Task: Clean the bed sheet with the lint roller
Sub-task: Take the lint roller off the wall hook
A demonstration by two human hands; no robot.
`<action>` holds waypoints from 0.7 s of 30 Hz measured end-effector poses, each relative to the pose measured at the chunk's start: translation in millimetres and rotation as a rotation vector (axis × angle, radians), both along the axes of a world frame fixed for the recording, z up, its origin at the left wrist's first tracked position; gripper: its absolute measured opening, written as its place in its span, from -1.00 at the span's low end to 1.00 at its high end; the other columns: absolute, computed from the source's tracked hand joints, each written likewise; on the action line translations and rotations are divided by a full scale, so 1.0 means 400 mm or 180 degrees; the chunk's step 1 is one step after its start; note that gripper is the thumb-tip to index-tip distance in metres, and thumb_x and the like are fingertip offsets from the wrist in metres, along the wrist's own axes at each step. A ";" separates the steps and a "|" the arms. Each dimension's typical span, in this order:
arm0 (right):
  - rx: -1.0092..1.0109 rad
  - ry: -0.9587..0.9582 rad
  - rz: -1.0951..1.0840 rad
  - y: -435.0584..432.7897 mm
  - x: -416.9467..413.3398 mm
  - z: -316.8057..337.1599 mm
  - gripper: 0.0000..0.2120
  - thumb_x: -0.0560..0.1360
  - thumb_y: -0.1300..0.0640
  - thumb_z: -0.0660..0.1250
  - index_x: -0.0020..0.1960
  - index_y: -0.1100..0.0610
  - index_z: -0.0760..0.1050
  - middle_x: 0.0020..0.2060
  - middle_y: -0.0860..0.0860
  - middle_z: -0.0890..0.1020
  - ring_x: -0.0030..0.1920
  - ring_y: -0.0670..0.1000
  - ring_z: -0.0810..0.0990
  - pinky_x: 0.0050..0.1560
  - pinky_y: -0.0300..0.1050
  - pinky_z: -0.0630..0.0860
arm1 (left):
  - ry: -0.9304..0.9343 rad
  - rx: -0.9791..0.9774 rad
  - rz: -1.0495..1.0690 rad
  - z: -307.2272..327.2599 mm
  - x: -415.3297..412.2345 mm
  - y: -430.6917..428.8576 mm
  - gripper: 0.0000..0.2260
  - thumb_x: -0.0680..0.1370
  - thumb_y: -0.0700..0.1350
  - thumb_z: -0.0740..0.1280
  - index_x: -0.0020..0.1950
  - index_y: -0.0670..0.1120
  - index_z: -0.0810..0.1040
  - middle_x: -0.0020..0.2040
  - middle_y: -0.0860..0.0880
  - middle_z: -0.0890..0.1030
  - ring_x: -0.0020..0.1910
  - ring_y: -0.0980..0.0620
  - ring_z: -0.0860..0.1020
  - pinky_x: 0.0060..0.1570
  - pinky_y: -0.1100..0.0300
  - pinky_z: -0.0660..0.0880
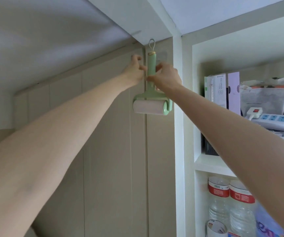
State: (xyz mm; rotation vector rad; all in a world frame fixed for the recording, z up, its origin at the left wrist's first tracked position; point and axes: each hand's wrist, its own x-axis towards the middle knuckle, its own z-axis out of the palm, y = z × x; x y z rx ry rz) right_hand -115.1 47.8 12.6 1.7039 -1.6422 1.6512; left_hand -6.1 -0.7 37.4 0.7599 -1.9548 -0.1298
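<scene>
Arms raised; right hand (167, 75) grips lint roller (150, 95), left hand (135, 70) curled.

One head cam only, wide-angle, facing fwd & tilted up at wall panels (107, 151), near; shelf unit (196, 117) at frame's right.

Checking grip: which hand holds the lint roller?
The right hand, gripping the lint roller by its handle; the left hand is beside it, not round it.
</scene>
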 end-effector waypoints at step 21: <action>0.1263 -0.1363 0.4154 0.112 0.627 -0.563 -0.77 0.47 0.32 0.21 -0.09 0.26 0.65 0.08 0.06 0.65 0.09 0.10 0.60 0.16 -0.03 0.46 | 0.1013 0.2702 0.0084 -0.661 0.725 0.359 -0.40 0.53 0.34 -0.03 0.08 -0.10 0.54 -0.02 -0.10 0.70 -0.15 0.04 0.65 -0.27 0.26 0.49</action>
